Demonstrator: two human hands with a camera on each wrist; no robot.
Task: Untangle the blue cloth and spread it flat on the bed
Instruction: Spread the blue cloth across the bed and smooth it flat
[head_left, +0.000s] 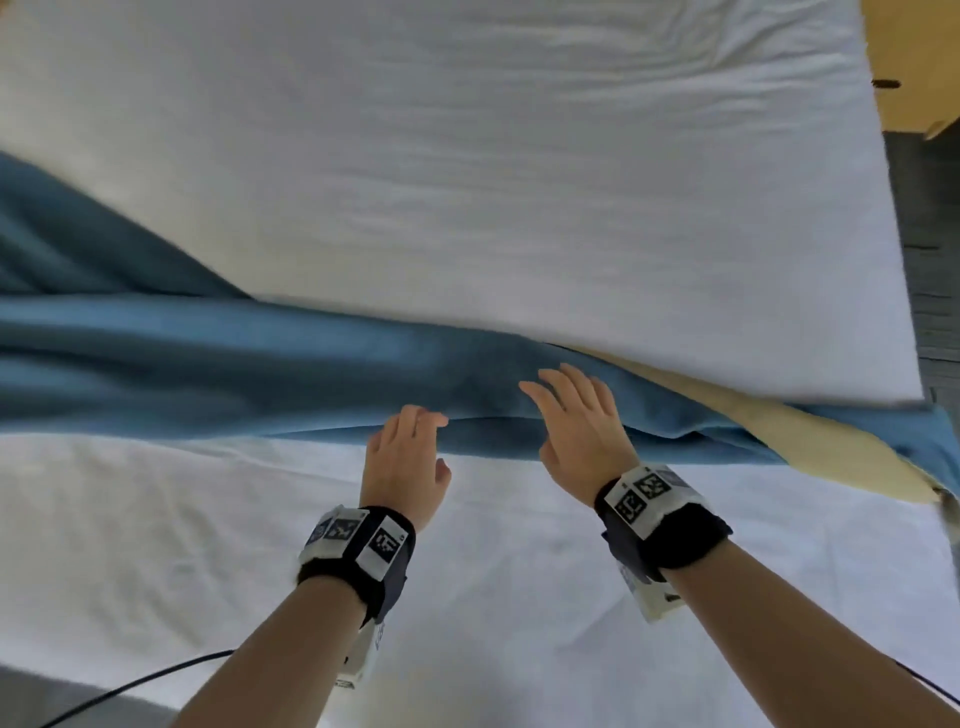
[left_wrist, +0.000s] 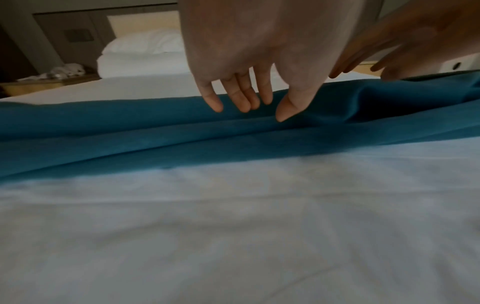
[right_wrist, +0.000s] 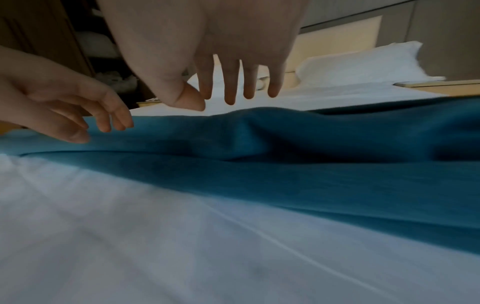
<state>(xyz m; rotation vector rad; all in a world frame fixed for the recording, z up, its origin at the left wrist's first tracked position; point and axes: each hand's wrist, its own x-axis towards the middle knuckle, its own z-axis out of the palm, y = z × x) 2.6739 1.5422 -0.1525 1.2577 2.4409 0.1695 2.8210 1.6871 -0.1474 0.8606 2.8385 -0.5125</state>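
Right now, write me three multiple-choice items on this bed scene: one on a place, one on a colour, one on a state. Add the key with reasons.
1. Where does the cloth lie on the bed?
A. In a long bunched band across it
B. Folded square on the pillow
C. On the floor

2. What colour is the sheet under the cloth?
A. White
B. Red
C. Black

3. How are the left hand and right hand?
A. Both clenched on the cloth
B. Both open, fingers extended over the cloth
C. One holds a pillow

Key: 1 A, the head view shows the cloth in ridged folds from the left edge to the right. 2 A, white sheet shows on both sides of the band. 3 B, both wrist views show straight fingers above the folds, gripping nothing.
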